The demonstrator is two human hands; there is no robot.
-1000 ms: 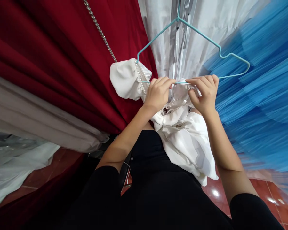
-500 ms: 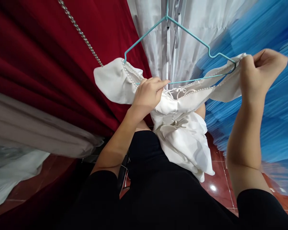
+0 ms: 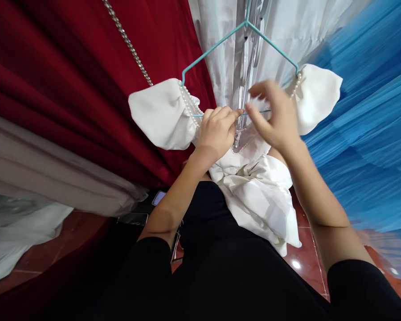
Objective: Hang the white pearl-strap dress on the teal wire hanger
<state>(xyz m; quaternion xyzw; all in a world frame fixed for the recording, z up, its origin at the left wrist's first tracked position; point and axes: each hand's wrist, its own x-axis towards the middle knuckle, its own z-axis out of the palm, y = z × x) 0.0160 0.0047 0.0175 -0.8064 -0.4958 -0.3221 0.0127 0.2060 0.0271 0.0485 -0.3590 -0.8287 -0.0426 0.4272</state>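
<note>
A white dress (image 3: 257, 191) with pearl-edged neckline hangs by its puffed sleeves from a teal wire hanger (image 3: 217, 44); its skirt is bunched over my lap. Both hanger shoulders sit inside the sleeve straps. My left hand (image 3: 218, 131) is closed round the hanger's lower bar and the dress's neckline, just left of the middle. My right hand (image 3: 276, 113), slightly blurred, is raised in front of the hanger's right half, thumb and fingers apart with nothing between them. The right sleeve (image 3: 319, 99) stands out beyond that hand.
Red drapery (image 3: 87, 89) with a beaded strand (image 3: 128, 42) fills the left, beside a pale beige fabric (image 3: 53, 165). White fabric (image 3: 217, 40) hangs behind the hanger, blue tulle (image 3: 364, 133) at the right. A phone (image 3: 158, 198) lies near my left elbow. Red tiles show below.
My right hand has let go of the right sleeve and moved left towards the middle. That sleeve now sits on the hanger's right shoulder. My left hand keeps its hold.
</note>
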